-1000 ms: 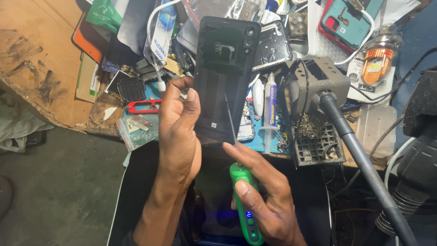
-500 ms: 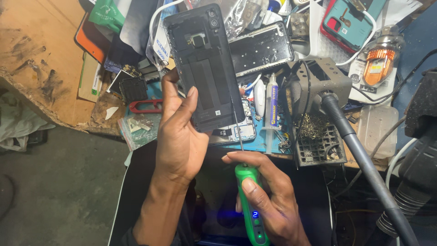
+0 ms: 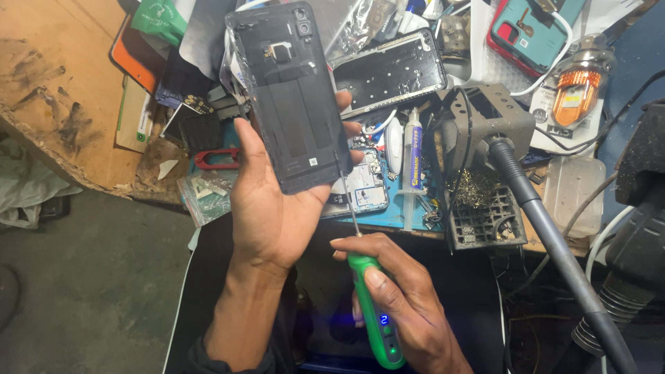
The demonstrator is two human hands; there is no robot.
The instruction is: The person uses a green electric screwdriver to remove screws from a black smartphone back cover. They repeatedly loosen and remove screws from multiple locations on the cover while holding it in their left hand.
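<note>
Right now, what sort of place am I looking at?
Likely a phone repair bench: the left hand holds a phone back cover, the right hand a green electric screwdriver, beside a soldering stand.

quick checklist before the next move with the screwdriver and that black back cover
1. Left hand grips the back cover: ok, thumb and fingers clamp its lower edges.
2. Right hand holds the green screwdriver: ok, wrapped around the handle.
3. Screwdriver tip seated in a screw: cannot tell, the thin shaft ends by the cover's lower right edge.
4. Screwdriver powered: ok, blue display and green light lit.
5. Opened phone on the blue mat within reach: ok, just behind the cover.
6. Loose screws accounted for: cannot tell, too much clutter.
</note>
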